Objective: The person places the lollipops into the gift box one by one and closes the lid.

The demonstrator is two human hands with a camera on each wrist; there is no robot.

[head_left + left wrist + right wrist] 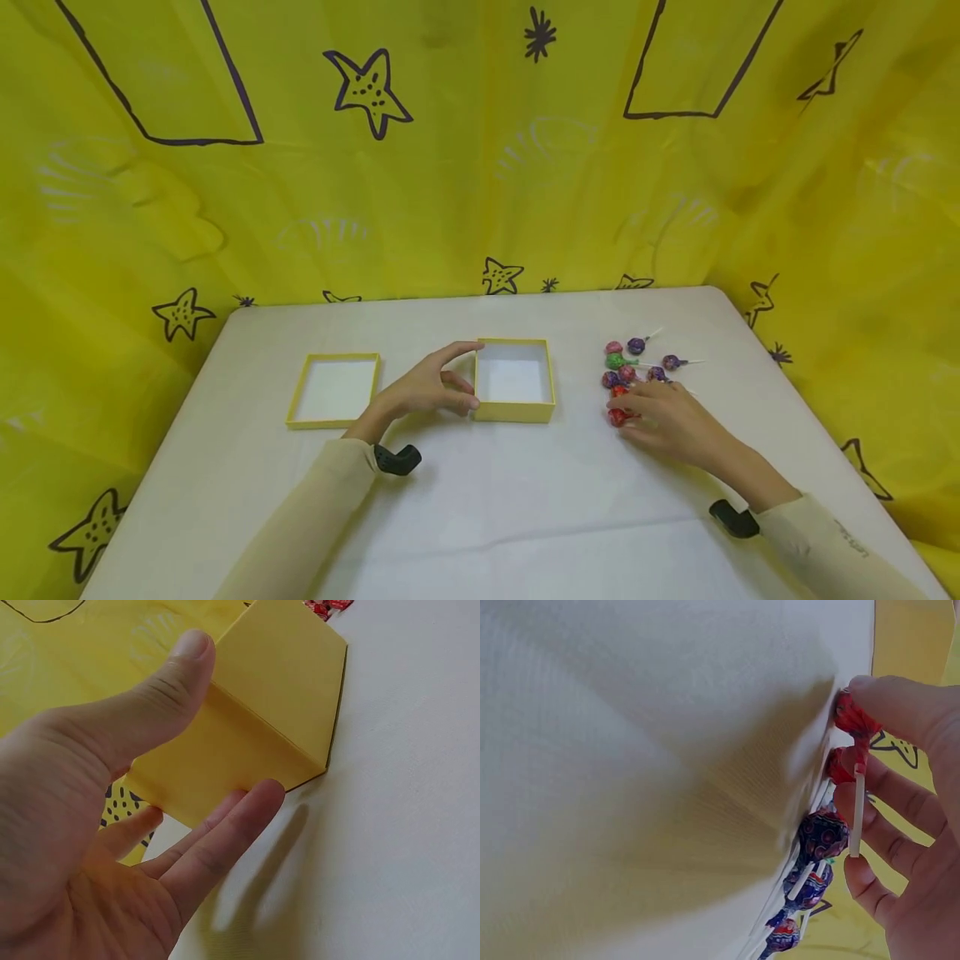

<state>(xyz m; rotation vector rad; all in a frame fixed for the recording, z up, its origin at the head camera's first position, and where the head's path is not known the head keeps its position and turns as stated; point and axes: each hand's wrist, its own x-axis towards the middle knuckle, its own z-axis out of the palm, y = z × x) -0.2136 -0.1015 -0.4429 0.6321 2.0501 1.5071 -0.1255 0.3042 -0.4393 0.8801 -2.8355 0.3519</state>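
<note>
A yellow box [514,412] with a white inside stands open on the table. My left hand [431,387] is at its left side, touching it with fingers fairly straight; in the left wrist view the hand [135,825] lies along the yellow wall [277,675]. On the right, my right hand [671,417] pinches a red-wrapped lollipop [617,417] at the near end of a lollipop pile. The right wrist view shows the thumb on this lollipop [853,716], its white stick [857,817] hanging free. Another red lollipop [838,766] sits behind the fingers.
A shallow yellow-rimmed lid [333,427] lies left of the box. Purple lollipops [637,346], a green one [615,361] and pink ones [613,347] lie loosely beyond the right hand. A yellow patterned curtain [450,192] surrounds the white table [480,508].
</note>
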